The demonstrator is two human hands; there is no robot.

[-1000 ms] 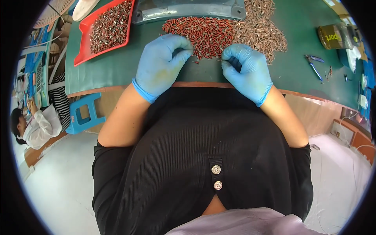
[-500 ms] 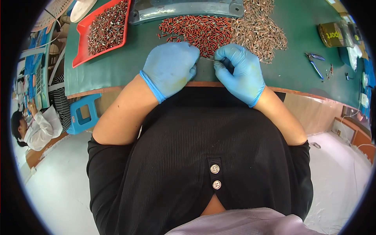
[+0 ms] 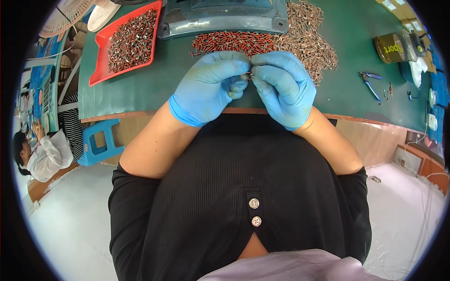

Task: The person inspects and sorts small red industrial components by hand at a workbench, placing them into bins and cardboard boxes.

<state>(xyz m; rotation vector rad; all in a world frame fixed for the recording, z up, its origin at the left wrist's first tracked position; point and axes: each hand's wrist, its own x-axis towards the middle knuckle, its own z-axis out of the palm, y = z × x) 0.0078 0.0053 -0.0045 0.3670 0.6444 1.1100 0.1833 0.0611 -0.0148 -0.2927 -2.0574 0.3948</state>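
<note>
Seen from above, at the near edge of a green worktable (image 3: 140,93). Left hand (image 3: 208,86) in a blue glove, fingers curled narrow, fingertips pinched on one end of a small thin metal part (image 3: 247,74). Right hand (image 3: 283,86), also in a blue glove, fingers bent close, thumb and forefinger pinched on the other end of the same part. Both hands touching at the fingertips, raised just above the table edge, in front of the chest in a black ribbed top (image 3: 234,187).

Small part held between the two hands, mostly hidden by the gloves; its exact kind could not be told.

Just behind the hands, a row of small red cylindrical components (image 3: 232,41) lying on the table, and to its right a loose heap of brownish-grey components with wire legs (image 3: 307,40). Behind these, a grey-blue machine base (image 3: 225,18). Far left, a red tray (image 3: 126,44) filled with similar small parts. On the right side, well apart from the hands, blue-handled pliers (image 3: 370,84) and a yellowish round tin (image 3: 391,47). Under the table at left, a blue plastic stool (image 3: 98,140). At far left edge, another person in a white coat (image 3: 40,157), seated.
</note>
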